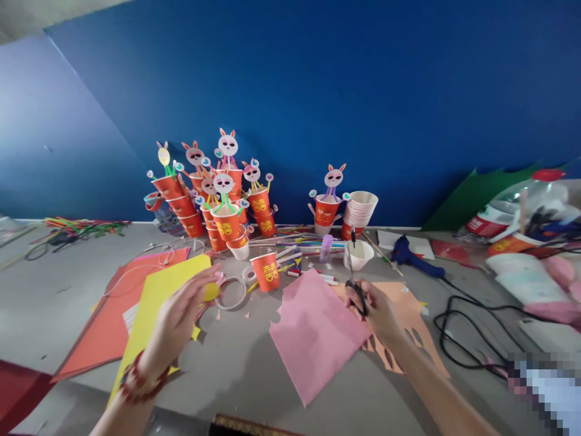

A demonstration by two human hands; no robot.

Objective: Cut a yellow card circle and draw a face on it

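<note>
My right hand (372,306) is closed on the black handles of a pair of scissors (353,275), whose blades point up and away. It is over the right side of a pink paper sheet (318,339) with a notched left edge, beside an orange sheet (408,309) with leaf-shaped holes. My left hand (184,306), a red beaded bracelet on its wrist, hovers above a yellow sheet (154,303). Its fingers are extended towards a clear tape roll (231,293); a small pink piece shows by the fingertips. A red paper cup (265,272) stands between the hands.
Stacked red cups with rabbit faces (224,227) stand at the back left; another rabbit cup (327,209) is beside a cup stack (361,209). A blue glue gun (415,257) with a black cord, a bottle (503,209) and pipe cleaners (86,227) lie around.
</note>
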